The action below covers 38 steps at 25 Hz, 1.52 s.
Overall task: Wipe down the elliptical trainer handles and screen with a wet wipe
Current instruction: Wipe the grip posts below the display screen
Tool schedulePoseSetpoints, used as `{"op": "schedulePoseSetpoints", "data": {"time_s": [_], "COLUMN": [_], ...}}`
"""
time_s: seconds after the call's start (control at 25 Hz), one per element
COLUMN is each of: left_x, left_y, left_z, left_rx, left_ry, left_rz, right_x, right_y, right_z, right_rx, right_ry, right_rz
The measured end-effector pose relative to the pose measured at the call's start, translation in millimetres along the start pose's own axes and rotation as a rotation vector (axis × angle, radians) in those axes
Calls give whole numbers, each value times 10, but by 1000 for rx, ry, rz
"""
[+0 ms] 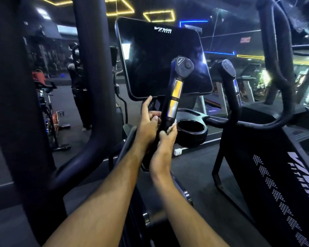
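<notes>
Only a pale sliver of the wet wipe (171, 127) showed, pinched in the right hand (165, 139) against the lower part of the elliptical's inner handle (173, 102); most of the cloth was hidden behind the fingers. The left hand (149, 122) curled round the same handle from the other side, its forefinger pointing up toward the bottom edge of the screen (161, 57). The handle rose black from between the hands, banded by two shiny metal sensor plates and capped by a grey button head. The screen was dark, marked "VIVA FITNESS" near its top edge, with faint smears and reflections across the glass. A second inner handle (230, 81) stood to the right, beyond the cup holder (192, 131). The large outer arms were cut off at the top edge of the view. A figure (78, 81) in the gym behind was too blurred to make out.
</notes>
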<state>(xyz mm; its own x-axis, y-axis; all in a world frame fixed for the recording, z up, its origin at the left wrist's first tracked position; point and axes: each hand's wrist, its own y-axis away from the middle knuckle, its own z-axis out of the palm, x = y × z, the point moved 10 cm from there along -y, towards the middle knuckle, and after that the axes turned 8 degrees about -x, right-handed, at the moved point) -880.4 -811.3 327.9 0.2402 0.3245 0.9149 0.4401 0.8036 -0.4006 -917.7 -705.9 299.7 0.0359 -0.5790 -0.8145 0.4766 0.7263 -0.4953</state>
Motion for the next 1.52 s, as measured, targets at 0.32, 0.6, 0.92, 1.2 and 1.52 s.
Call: {"op": "schedulePoseSetpoints", "data": {"time_s": [0.32, 0.6, 0.92, 1.2, 1.52], "left_x": [-74, 210, -230, -300, -588], "left_y": [165, 140, 376, 439, 790], "left_z": [-259, -357, -472, -493, -477], "left_rx": [170, 268, 284, 342, 426], "left_ry": [1, -45, -303, -420, -76], "left_rz": [34, 161, 147, 163, 130], "right_x": [451, 711, 651, 389, 477], "right_y": [-167, -396, -506, -646, -615], "right_z": [-162, -151, -412, -378, -452], "right_rx": [-69, -225, -92, -164, -518], "right_ry": [-263, 6, 233, 681, 224], "right_rz": [207, 48, -173, -223, 304]}}
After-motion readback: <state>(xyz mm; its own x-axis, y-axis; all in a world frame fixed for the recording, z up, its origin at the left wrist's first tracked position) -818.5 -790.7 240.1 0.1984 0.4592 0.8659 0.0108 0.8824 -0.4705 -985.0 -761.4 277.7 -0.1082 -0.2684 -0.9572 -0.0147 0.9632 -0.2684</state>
